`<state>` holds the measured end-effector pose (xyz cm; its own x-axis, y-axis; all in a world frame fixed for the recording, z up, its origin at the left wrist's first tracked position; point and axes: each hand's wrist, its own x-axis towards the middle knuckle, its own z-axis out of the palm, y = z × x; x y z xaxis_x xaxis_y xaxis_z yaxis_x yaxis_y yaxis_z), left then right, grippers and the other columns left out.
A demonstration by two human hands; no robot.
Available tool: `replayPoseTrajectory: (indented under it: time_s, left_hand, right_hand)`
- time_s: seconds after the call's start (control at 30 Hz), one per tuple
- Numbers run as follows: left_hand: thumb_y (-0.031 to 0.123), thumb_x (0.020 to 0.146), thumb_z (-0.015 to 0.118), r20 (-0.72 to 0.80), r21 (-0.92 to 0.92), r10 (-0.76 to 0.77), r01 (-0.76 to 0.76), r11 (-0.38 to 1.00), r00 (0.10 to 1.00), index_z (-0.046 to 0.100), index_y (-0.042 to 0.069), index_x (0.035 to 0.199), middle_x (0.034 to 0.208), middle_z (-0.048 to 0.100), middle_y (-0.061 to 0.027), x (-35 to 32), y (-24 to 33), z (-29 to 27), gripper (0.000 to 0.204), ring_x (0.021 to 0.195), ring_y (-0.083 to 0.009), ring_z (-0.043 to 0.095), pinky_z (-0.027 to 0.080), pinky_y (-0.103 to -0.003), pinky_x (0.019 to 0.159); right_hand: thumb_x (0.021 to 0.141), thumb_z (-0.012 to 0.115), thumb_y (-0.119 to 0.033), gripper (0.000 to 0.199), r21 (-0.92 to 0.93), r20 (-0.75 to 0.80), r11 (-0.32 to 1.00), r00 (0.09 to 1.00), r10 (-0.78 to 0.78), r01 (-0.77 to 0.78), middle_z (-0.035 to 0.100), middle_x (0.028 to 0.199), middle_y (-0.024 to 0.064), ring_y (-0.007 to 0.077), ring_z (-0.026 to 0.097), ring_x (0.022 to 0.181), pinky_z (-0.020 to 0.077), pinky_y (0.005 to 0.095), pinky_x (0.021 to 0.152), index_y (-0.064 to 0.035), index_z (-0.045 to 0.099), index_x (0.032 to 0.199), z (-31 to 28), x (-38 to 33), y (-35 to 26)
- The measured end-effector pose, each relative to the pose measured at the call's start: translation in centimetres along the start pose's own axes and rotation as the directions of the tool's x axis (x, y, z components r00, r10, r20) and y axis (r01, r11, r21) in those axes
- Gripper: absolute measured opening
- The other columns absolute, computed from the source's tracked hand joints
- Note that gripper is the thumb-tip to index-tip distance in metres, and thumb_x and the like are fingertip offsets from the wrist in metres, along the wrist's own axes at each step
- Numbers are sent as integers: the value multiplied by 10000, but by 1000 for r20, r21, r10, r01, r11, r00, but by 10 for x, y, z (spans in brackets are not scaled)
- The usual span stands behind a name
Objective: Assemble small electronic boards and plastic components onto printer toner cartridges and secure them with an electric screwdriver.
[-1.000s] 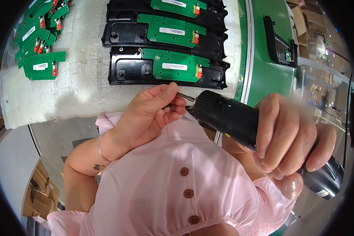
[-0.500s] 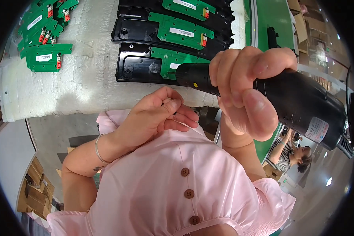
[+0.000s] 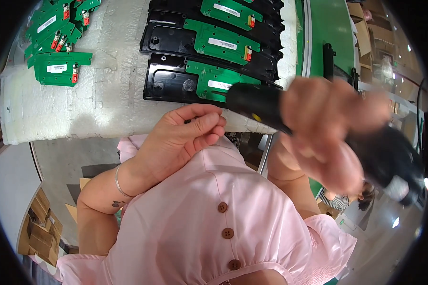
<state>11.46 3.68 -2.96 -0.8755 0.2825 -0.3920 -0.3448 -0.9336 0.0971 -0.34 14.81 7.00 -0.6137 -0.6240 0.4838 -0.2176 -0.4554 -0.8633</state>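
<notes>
My right hand point(image 3: 323, 128), smeared by motion, is wrapped round a black electric screwdriver point(image 3: 254, 103) with a yellow dot near its nose. The screwdriver's tip reaches over the nearest green circuit board point(image 3: 202, 76); whether it touches cannot be told. That board lies in a black plastic housing point(image 3: 169, 88) at the table's front edge. Just in front of the housing is my left hand point(image 3: 185, 130), its thumb and fingertips pinched together. A tiny dark bit shows by the curled fingers, too small to name.
Behind the nearest housing, more black housings with green boards point(image 3: 226, 42) form a row. Loose green boards point(image 3: 57, 69) with red-and-white parts are heaped at the left of the pale padded table point(image 3: 114, 71). Cardboard boxes point(image 3: 40, 232) stand at lower left. Another person point(image 3: 335, 199) is partly visible at right.
My right hand and the screwdriver have shifted right and slightly toward me, uncovering more of the nearest board. My left fingers have drawn together from a looser, half-spread pose.
</notes>
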Motion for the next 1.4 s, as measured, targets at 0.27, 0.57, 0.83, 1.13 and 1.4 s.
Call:
replayPoseTrajectory:
  time_s: [0.27,0.57,0.83,1.13,1.4]
  left_hand:
    - [159,869,557,60,-68,60,-56,996,996,590,55,969,876,610,-38,9,-2,-3,148,806,-97,583,486,-197,713]
    - [210,874,553,34,-100,-5,8,995,999,593,77,909,820,602,-14,17,-6,6,143,740,-81,555,470,-205,683]
    - [239,870,560,-54,-41,29,-31,999,998,590,83,873,788,594,-5,19,-6,8,159,705,-72,540,456,-196,660]
    - [170,868,564,49,-139,23,-16,990,999,582,78,903,794,577,6,18,-4,9,100,711,-62,531,443,-177,671]
    - [151,889,518,-12,-86,27,-28,996,1000,525,41,934,854,555,-20,17,2,16,119,761,-69,554,485,-174,699]
  right_hand:
    - [621,712,-34,305,117,130,991,990,55,-70,550,538,-29,58,537,452,461,159,494,-114,474,795,-9,4,-40]
    - [617,678,-22,288,130,147,992,989,-13,-6,546,542,-23,68,535,456,458,166,464,-118,469,790,-12,0,-28]
    - [651,675,-47,266,210,151,976,985,-85,52,557,564,-24,67,544,473,458,164,493,-108,467,804,-16,0,-29]
    - [665,611,-76,267,86,41,995,998,-46,42,508,547,-68,40,490,464,397,169,522,-106,461,884,-17,-3,-23]
    - [588,620,-7,293,229,82,968,988,-129,107,546,559,-52,45,535,472,440,157,537,-124,451,797,-21,-2,-27]
